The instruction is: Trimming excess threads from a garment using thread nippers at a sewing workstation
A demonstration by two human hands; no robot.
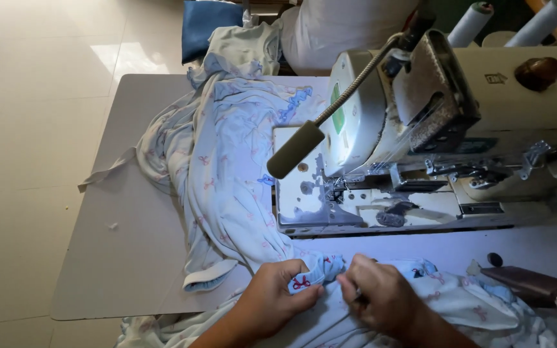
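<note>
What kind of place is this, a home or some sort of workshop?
Most likely a small sewing workshop. An industrial sewing machine sits on a work table, thread cones stand behind it, and both hands, left and right, pinch pale blue printed fabric.

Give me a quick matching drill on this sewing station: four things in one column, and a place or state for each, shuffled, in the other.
Things:
1. left hand
2. right hand
3. gooseneck lamp
4. pale blue printed fabric

Places or states:
A. draped over the table, left of the sewing machine
B. pinching a bunched fold of blue fabric
C. curled over the cloth, to the right of the other hand
D. arching from the machine, head above its bed

Pairs: 1-B, 2-C, 3-D, 4-A
</note>
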